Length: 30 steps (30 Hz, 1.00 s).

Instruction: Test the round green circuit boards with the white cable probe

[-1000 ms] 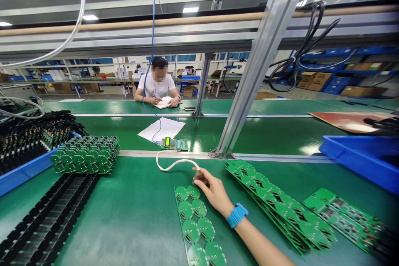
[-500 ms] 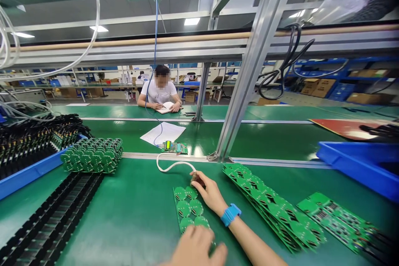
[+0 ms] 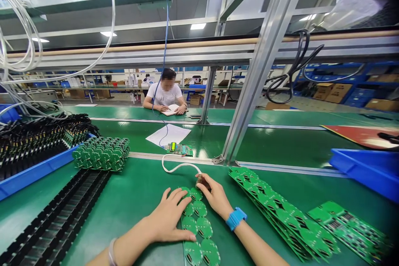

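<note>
A green panel of round circuit boards (image 3: 204,227) lies on the bench in front of me. My left hand (image 3: 168,216) rests over its left side with fingers spread, fingertips and thumb on the boards. Closed at the panel's far end, my right hand (image 3: 216,195) grips a small brownish connector block (image 3: 203,181), mostly hidden by the fingers. From this block a white cable (image 3: 179,169) runs back to a small green tester board (image 3: 179,148) with a lit yellow-green display. A blue wrist strap (image 3: 236,218) is on my right wrist.
Stacked green board panels (image 3: 280,212) lie to the right, near another green board (image 3: 349,228) and a blue bin (image 3: 368,170). On the left are a black slotted rack (image 3: 59,216), round-board panels (image 3: 101,153) and a blue tray (image 3: 40,168). A metal post (image 3: 252,66) rises ahead; a person (image 3: 166,93) sits beyond.
My left hand has moved from the panel's near end up along its left side, fingers now spread. My right hand still grips the connector block at the far end. The view has shifted slightly.
</note>
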Each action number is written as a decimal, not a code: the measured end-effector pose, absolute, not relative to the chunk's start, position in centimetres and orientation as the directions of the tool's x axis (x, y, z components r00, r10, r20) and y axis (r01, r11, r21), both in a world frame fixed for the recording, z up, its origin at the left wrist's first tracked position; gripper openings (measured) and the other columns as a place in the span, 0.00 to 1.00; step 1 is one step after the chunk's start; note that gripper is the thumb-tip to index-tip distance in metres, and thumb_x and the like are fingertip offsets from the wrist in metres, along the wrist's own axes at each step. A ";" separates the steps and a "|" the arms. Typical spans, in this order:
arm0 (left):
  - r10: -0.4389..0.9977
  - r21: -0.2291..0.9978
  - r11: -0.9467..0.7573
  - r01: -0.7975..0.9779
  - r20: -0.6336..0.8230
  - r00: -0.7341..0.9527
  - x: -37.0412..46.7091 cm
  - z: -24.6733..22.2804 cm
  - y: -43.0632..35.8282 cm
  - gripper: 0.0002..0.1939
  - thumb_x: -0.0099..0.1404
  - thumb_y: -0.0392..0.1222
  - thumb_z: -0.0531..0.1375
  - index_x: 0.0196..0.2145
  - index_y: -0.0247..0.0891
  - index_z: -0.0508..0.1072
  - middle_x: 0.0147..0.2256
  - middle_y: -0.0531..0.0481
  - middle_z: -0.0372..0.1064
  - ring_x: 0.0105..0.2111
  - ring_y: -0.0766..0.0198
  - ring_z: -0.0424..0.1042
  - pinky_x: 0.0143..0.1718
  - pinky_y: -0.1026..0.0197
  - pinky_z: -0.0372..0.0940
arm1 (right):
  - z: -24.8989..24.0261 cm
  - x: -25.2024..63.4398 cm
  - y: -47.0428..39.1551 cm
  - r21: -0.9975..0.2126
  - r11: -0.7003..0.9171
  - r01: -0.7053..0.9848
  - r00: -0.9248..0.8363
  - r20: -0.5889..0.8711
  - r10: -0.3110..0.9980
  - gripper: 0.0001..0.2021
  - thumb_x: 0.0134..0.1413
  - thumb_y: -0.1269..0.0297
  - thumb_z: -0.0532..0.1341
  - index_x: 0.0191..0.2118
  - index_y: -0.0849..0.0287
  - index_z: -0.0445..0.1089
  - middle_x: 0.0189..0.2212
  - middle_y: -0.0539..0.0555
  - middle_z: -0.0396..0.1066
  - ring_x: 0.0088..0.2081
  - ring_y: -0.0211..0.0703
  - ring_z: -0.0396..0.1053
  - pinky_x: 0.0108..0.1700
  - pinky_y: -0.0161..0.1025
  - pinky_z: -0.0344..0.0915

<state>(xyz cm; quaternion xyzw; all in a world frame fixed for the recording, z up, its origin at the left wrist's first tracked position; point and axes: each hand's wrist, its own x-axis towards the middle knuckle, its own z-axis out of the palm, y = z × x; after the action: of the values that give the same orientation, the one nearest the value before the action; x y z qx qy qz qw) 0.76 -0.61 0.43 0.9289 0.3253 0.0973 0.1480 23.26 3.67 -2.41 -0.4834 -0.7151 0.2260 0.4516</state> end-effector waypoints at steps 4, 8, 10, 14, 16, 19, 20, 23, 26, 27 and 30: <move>0.599 0.320 -0.773 0.548 0.083 0.796 0.3 0.7 -0.3 0.48 0.61 0.75 0.51 0.65 0.34 0.55 0.66 0.31 0.46 0.67 0.44 0.44 0.64 0.35 0.39 | -2.4 23.3 3.6 -0.751 0.435 0.496 -0.135 0.429 0.893 0.11 0.60 0.60 0.55 0.44 0.58 0.68 0.35 0.56 0.75 0.34 0.48 0.72 0.38 0.41 0.69; 0.568 0.319 -0.791 0.523 0.065 0.820 -0.1 0.5 -0.1 0.48 0.63 0.73 0.51 0.67 0.33 0.51 0.67 0.31 0.43 0.67 0.45 0.42 0.65 0.36 0.39 | -2.5 23.4 3.5 -0.731 0.446 0.516 -0.141 0.441 0.886 0.11 0.61 0.62 0.54 0.45 0.58 0.69 0.36 0.56 0.75 0.35 0.48 0.72 0.38 0.41 0.68; 0.563 0.318 -0.794 0.519 0.060 0.824 -0.1 0.5 0.0 0.48 0.63 0.73 0.50 0.67 0.34 0.50 0.67 0.32 0.42 0.67 0.45 0.42 0.65 0.36 0.39 | -2.5 23.4 3.5 -0.725 0.452 0.520 -0.140 0.450 0.882 0.11 0.61 0.62 0.54 0.45 0.58 0.69 0.36 0.56 0.75 0.35 0.48 0.72 0.38 0.41 0.68; 0.571 0.298 -0.786 0.541 0.014 0.821 0.1 0.6 0.0 0.49 0.62 0.73 0.51 0.67 0.31 0.51 0.67 0.29 0.42 0.67 0.43 0.40 0.64 0.36 0.39 | -2.7 23.5 3.6 -0.724 0.459 0.515 -0.140 0.456 0.879 0.11 0.61 0.62 0.53 0.45 0.58 0.69 0.35 0.56 0.75 0.34 0.47 0.72 0.37 0.41 0.68; 0.574 0.294 -0.783 0.548 0.001 0.819 0.2 0.6 0.0 0.50 0.62 0.73 0.51 0.67 0.31 0.51 0.66 0.28 0.41 0.67 0.43 0.40 0.64 0.35 0.40 | -2.7 23.5 3.7 -0.729 0.455 0.512 -0.141 0.451 0.881 0.11 0.61 0.62 0.54 0.45 0.57 0.69 0.35 0.55 0.75 0.33 0.47 0.72 0.36 0.40 0.68; 0.576 0.299 -0.780 0.549 0.002 0.818 0.2 0.7 0.0 0.49 0.62 0.72 0.52 0.67 0.30 0.51 0.66 0.28 0.42 0.67 0.42 0.40 0.64 0.36 0.40 | -2.9 23.6 3.8 -0.740 0.447 0.503 -0.140 0.441 0.887 0.11 0.61 0.62 0.54 0.45 0.57 0.69 0.35 0.55 0.75 0.33 0.47 0.72 0.36 0.40 0.68; 0.576 0.299 -0.781 0.549 0.004 0.818 0.2 0.7 0.0 0.49 0.62 0.72 0.52 0.67 0.30 0.51 0.66 0.28 0.43 0.67 0.42 0.41 0.64 0.36 0.40 | -2.9 23.7 3.8 -0.742 0.447 0.500 -0.139 0.440 0.887 0.11 0.61 0.62 0.54 0.45 0.57 0.69 0.35 0.55 0.74 0.33 0.47 0.72 0.36 0.40 0.68; 0.576 0.296 -0.783 0.547 0.013 0.817 0.2 0.6 0.0 0.49 0.63 0.72 0.53 0.67 0.31 0.52 0.66 0.29 0.44 0.67 0.42 0.42 0.64 0.36 0.40 | -3.0 23.7 3.9 -0.745 0.450 0.493 -0.140 0.443 0.886 0.10 0.61 0.62 0.54 0.45 0.56 0.69 0.35 0.54 0.74 0.34 0.47 0.72 0.36 0.40 0.68; 0.576 0.305 -0.780 0.546 0.012 0.817 0.2 0.5 0.0 0.48 0.63 0.72 0.53 0.66 0.31 0.52 0.66 0.29 0.44 0.67 0.42 0.42 0.64 0.36 0.41 | -3.1 23.7 3.9 -0.751 0.448 0.486 -0.146 0.436 0.888 0.10 0.61 0.62 0.54 0.45 0.57 0.69 0.34 0.54 0.74 0.33 0.47 0.72 0.36 0.40 0.68; 0.576 0.310 -0.778 0.546 0.008 0.817 0.2 0.5 -0.1 0.49 0.63 0.72 0.52 0.66 0.31 0.52 0.66 0.28 0.44 0.67 0.42 0.42 0.64 0.36 0.41 | -3.1 23.8 3.9 -0.753 0.447 0.483 -0.147 0.433 0.889 0.10 0.61 0.62 0.54 0.45 0.57 0.68 0.34 0.54 0.74 0.33 0.46 0.71 0.36 0.40 0.68; 0.582 0.327 -0.771 0.547 0.013 0.813 0.2 0.5 -0.1 0.49 0.63 0.73 0.50 0.67 0.32 0.52 0.66 0.29 0.44 0.67 0.43 0.41 0.65 0.36 0.39 | -3.1 23.8 3.9 -0.758 0.446 0.476 -0.146 0.432 0.890 0.10 0.61 0.62 0.54 0.45 0.57 0.68 0.34 0.54 0.74 0.33 0.46 0.71 0.37 0.40 0.68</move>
<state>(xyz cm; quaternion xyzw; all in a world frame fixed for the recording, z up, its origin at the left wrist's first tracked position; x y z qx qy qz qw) 0.19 -0.10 0.47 0.9392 0.3005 0.0571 0.1560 23.77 3.89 -3.06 -0.4735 -0.7213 0.2297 0.4503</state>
